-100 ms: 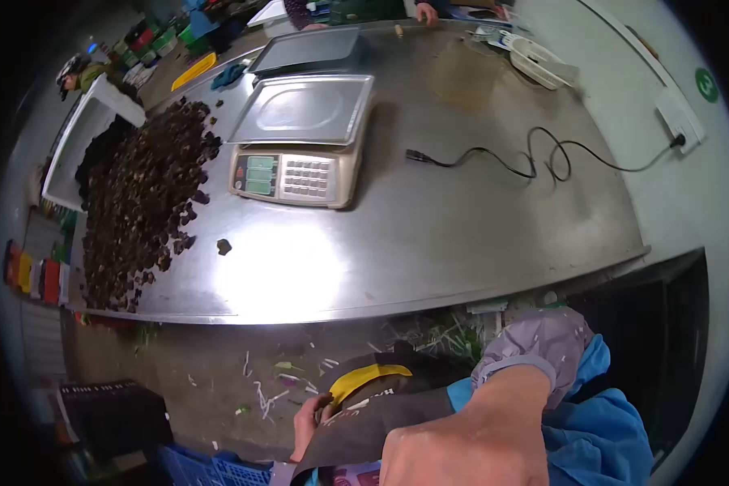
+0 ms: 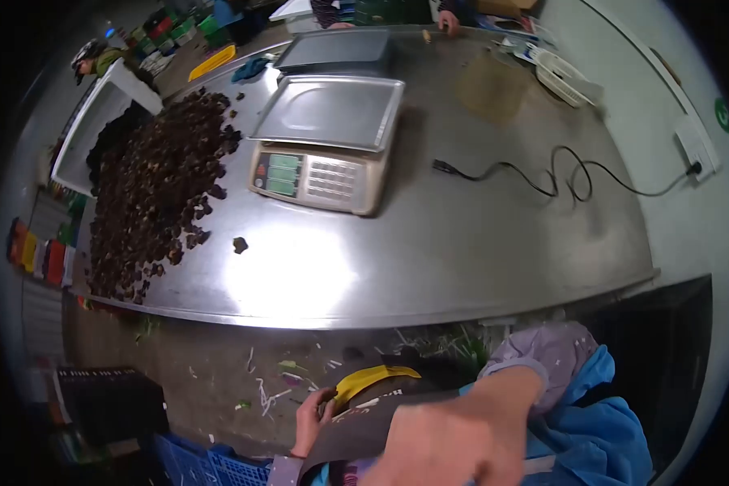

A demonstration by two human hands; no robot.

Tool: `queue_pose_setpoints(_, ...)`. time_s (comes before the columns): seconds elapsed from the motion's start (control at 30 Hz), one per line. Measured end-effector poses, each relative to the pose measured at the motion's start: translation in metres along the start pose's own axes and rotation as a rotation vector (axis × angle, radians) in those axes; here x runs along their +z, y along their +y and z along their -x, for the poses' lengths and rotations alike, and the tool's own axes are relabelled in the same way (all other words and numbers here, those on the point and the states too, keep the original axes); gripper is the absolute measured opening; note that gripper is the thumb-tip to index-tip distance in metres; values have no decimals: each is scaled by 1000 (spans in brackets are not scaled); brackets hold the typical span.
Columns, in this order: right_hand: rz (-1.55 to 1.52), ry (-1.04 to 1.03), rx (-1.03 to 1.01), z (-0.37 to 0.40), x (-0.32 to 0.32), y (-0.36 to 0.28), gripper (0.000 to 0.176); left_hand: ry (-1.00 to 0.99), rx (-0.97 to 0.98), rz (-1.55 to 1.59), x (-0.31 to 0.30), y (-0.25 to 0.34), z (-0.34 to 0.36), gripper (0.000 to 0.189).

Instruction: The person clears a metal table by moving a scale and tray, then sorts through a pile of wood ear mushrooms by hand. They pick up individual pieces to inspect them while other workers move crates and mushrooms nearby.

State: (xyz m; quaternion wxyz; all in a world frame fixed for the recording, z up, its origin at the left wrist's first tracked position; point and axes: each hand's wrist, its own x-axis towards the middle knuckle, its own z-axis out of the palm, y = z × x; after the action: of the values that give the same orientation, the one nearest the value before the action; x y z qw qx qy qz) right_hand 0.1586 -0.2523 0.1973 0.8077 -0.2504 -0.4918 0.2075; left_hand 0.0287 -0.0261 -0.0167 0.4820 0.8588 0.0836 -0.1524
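My left hand (image 2: pixel 312 421) is low in the view, its fingers curled on the edge of a dark apron (image 2: pixel 360 417) with a yellow band (image 2: pixel 377 379). Close to the camera, my right hand (image 2: pixel 454 441) is closed in front of my body, knuckles up. Its fingers are mostly hidden, and I cannot make out what, if anything, they hold. A greyish-purple sleeve cover (image 2: pixel 543 356) and blue clothing (image 2: pixel 587 445) show at the right arm. Both hands are on my side of the steel table (image 2: pixel 462 275), below its front edge.
A digital scale (image 2: pixel 324 174) stands on the table beside a pile of dark brown pieces (image 2: pixel 162 178) spilling from a white box (image 2: pixel 77 150). A black power cable (image 2: pixel 502 166) lies at right. Across the table are another person's hands (image 2: pixel 448 22). Blue crates (image 2: pixel 211 462) sit below.
The view has turned slightly, so the table and scale appear further right. My right hand is a little lower and further left against my body. The left hand stays at the apron edge.
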Motion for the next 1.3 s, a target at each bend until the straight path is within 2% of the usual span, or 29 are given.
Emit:
queue_pose_setpoints(0.03, 137, -86, 168, -4, -20, 7, 12, 37, 52, 0, -20, 1, -11, 22)
queue_pose_setpoints(0.1, 213, 110, 372, -5, -52, 31, 9, 55, 115, -29, -50, 2, -33, 22)
queue_pose_setpoints(0.2, 850, 487, 814, 21, -136, 58, 22, 38, 145, -15, -67, -18, -71, 22)
queue_pose_setpoints(0.23, 1083, 528, 849, 41, -179, 65, 40, 26, 211, -72, -76, -28, -86, 20)
queue_pose_setpoints(0.27, 1164, 686, 915, 52, -213, 55, 53, -1, 246, -130, -88, -31, -101, 20)
queue_pose_setpoints(0.3, 1600, 762, 803, 102, -273, 60, 61, -33, 230, -101, -99, -36, -113, 20)
queue_pose_setpoints(0.33, 1902, 801, 851, 131, -309, 42, 67, -63, 209, -66, -110, -38, -126, 19)
queue_pose_setpoints(0.37, 1833, 969, 1171, 126, -309, 17, 69, -106, 230, -86, -127, -25, -137, 23)
queue_pose_setpoints(0.4, 1944, 958, 1251, 156, -324, 1, 71, -248, 147, -127, -146, -12, -146, 31)
queue_pose_setpoints(0.43, 1961, 979, 1387, 208, -343, -6, 70, -239, 96, 1, -149, -38, -160, 32)
queue_pose_setpoints(0.47, 1794, 968, 1558, 225, -339, -16, 68, -227, 40, 128, -152, -64, -173, 32)
queue_pose_setpoints(0.5, 1795, 894, 1377, 235, -321, -24, 67, -191, -21, 222, -160, -58, -182, 32)
queue_pose_setpoints(0.53, 1666, 1014, 1687, 242, -304, -38, 69, -177, -34, 236, -168, -53, -196, 32)
queue_pose_setpoints(0.57, 1656, 942, 1895, 319, -310, -61, 59, -115, 147, 75, -178, -46, -211, 29)
queue_pose_setpoints(0.6, 1433, 637, 2197, 339, -302, -86, 61, -58, 325, -95, -188, -43, -226, 28)
queue_pose_setpoints(0.63, 1629, 537, 2311, 453, -310, -122, 49, -45, 423, -160, -194, -44, -242, 38)
queue_pose_setpoints(0.67, 1655, 822, 2298, 395, -293, -120, 45, -45, 412, -148, -200, -46, -260, 38)
queue_pose_setpoints(0.7, 1686, 1117, 2236, 341, -275, -119, 42, -58, 488, -295, -207, -49, -280, 43)
queue_pose_setpoints(0.73, 1695, 1127, 2088, 275, -271, -101, 40, -76, 566, -442, -213, -52, -302, 48)
queue_pose_setpoints(0.8, 1672, 1120, 1810, 140, -263, -63, 37, 20, 411, -499, -232, -56, -352, 57)
queue_pose_setpoints(0.87, 1691, 947, 1715, 112, -283, -36, 36, 255, 235, -699, -258, -31, -386, 58)
queue_pose_setpoints(0.93, 1479, 1081, 1441, 81, -294, -1, 36, 508, 333, -796, -272, -16, -413, 59)
queue_pose_setpoints(1.0, 1298, 1227, 1394, 55, -303, 33, 38, 469, 514, -701, -267, 0, -435, 61)
queue_pose_setpoints(1.07, 1229, 1244, 1351, 49, -318, 60, 40, 173, 571, -238, -250, 7, -465, 65)
queue_pose_setpoints(1.13, 1113, 1397, 1192, 43, -325, 89, 45, -96, 185, 380, -230, 24, -489, 67)
queue_pose_setpoints(1.2, 938, 1474, 1165, 66, -340, 110, 50, -298, -38, 579, -220, 35, -511, 71)
queue_pose_setpoints(1.23, 957, 1473, 1153, 59, -335, 121, 50, -323, -3, 612, -204, 28, -522, 70)
queue_pose_setpoints(1.27, 934, 1616, 1047, 48, -331, 139, 52, -249, 90, 467, -192, 23, -531, 65)
queue_pose_setpoints(1.3, 901, 1749, 933, 43, -326, 151, 54, -228, 61, 447, -189, 24, -530, 62)
